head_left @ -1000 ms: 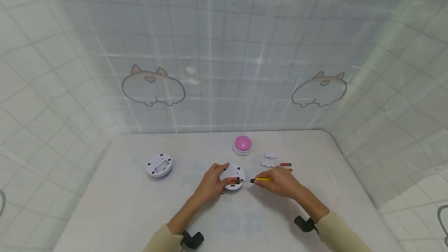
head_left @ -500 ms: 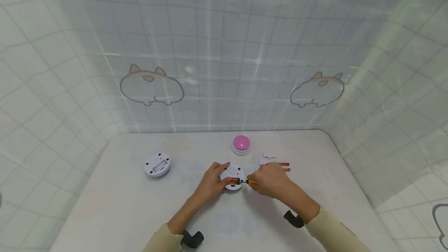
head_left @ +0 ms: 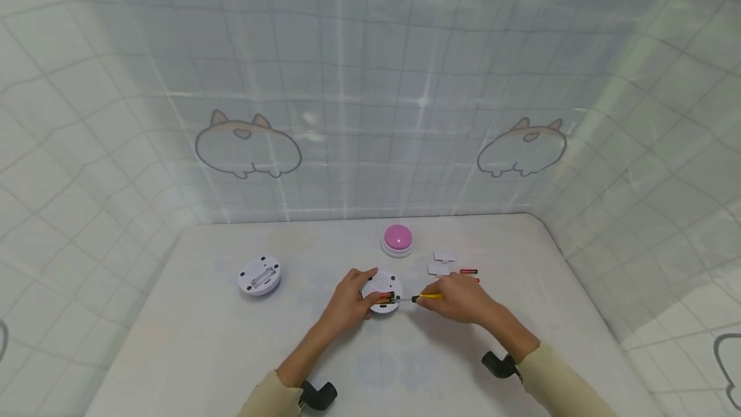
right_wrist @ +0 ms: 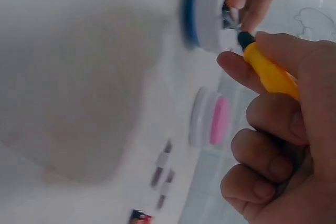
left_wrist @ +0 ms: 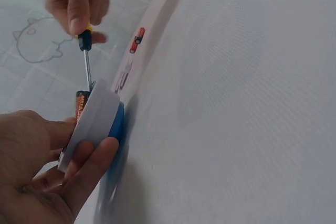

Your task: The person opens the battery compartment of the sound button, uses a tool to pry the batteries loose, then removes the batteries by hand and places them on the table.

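My left hand (head_left: 350, 299) grips a round white push button (head_left: 381, 282), turned upside down with its speaker holes and battery bay facing up. Its blue dome (left_wrist: 116, 124) shows underneath in the left wrist view. Red and black batteries (head_left: 384, 298) sit in the bay, partly covered by the left thumb. From the right, my right hand (head_left: 460, 299) holds a screwdriver (right_wrist: 268, 72) by its yellow handle, with thumb and fingers wrapped around it. The metal shaft (left_wrist: 87, 69) points at the bay, its tip right at the end of the batteries.
Behind the hands stands a pink push button (head_left: 398, 238), dome up. Another push button (head_left: 260, 275) lies upturned at the left, its bay without batteries. Right of centre are two white battery covers (head_left: 444, 255) and red batteries (head_left: 469, 271). Patterned walls enclose the table.
My right hand came left toward the push button, then drew back right, exposing the screwdriver shaft again. My left hand keeps its grip, nearly still.
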`<state>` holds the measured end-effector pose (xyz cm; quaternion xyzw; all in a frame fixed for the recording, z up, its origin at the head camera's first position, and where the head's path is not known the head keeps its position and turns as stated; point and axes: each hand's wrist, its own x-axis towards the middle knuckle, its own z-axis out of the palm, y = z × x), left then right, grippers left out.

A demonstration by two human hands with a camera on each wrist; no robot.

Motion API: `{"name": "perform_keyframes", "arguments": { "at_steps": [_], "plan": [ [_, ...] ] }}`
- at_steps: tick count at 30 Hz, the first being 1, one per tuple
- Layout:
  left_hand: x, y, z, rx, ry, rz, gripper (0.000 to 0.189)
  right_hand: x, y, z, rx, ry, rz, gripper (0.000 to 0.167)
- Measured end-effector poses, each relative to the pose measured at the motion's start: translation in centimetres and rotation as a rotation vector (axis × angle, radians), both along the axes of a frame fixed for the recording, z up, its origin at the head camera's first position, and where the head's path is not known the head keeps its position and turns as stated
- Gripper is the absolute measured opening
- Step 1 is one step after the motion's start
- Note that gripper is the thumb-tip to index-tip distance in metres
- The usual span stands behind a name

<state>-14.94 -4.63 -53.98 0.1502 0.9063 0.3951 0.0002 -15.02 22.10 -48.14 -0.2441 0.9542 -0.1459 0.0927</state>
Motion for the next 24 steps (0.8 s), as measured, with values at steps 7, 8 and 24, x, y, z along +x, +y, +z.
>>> {"name": "perform_keyframes", "arguments": {
  "at_steps": [7,8,24],
  "plan": [
    [0.0,0.1,0.1,-0.023,0.003,0.004,0.057,0.1,0.7,-1.0,-0.069,0.039,0.005,0.027],
    [0.1,0.1,0.1,-0.026,0.003,0.004,0.058,0.2,0.7,-1.0,-0.071,0.047,0.005,0.027],
    [0.1,-0.2,-0.5,-0.021,0.037,-0.003,0.057,0.6,0.5,-1.7,-0.122,0.087,-0.010,0.025]
  ]
}}
